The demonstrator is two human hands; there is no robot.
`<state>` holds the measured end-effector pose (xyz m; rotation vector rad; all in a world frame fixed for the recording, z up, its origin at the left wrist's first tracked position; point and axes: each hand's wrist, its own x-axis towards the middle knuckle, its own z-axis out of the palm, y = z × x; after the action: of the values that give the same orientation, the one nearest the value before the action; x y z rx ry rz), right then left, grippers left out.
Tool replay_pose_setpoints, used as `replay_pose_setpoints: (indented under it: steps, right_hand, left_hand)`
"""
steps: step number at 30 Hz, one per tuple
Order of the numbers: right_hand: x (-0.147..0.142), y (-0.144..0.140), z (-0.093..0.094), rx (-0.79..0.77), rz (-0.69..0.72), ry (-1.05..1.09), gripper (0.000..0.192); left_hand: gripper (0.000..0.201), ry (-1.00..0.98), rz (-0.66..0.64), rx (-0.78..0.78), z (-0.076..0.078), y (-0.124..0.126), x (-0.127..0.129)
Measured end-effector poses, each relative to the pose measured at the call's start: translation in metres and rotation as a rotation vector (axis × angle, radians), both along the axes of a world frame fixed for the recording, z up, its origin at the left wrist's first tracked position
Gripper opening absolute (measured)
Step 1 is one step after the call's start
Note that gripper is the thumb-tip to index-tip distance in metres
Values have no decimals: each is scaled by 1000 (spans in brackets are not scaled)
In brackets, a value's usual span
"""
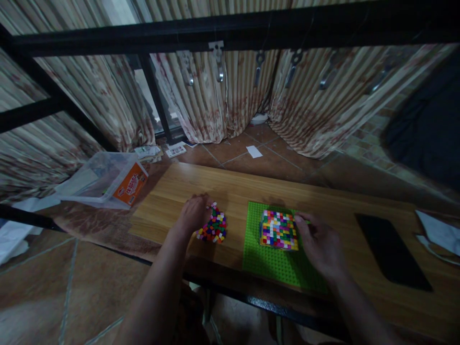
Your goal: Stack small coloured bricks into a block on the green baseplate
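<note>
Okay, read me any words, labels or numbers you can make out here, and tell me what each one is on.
Nothing reads clearly.
Orange label on the clear plastic box: white lettering, too blurred to read.
White printed cards on the tiled floor: markings too small to read.
Flat black rectangular slab on the wooden table: no text visible.

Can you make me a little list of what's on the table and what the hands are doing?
left hand: resting on pile of small coloured bricks
right hand: touching the right edge of the multicoloured brick block
block sits on: green baseplate
surface: wooden board
right of baseplate: black phone
on floor, left: clear plastic box
</note>
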<state>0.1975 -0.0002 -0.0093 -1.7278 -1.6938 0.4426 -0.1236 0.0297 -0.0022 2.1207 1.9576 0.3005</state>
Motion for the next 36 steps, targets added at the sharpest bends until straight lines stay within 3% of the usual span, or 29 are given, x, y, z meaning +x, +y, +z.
replay_pose_setpoints:
  steps: [8, 20, 28, 36]
  right_hand:
    - [0, 0, -2, 6, 29, -2, 43]
    - [1, 0, -1, 24, 32, -26, 39]
    - [0, 1, -1, 19, 40, -8, 36]
    - [0, 2, -1, 32, 43, 9, 35]
  left_hand:
    - [25, 133, -4, -40, 1, 4, 17]
    - [25, 66, -88, -27, -2, 2, 31]
    - [25, 36, -77, -52, -5, 6, 38]
    - [19, 94, -146, 33, -6, 6, 38]
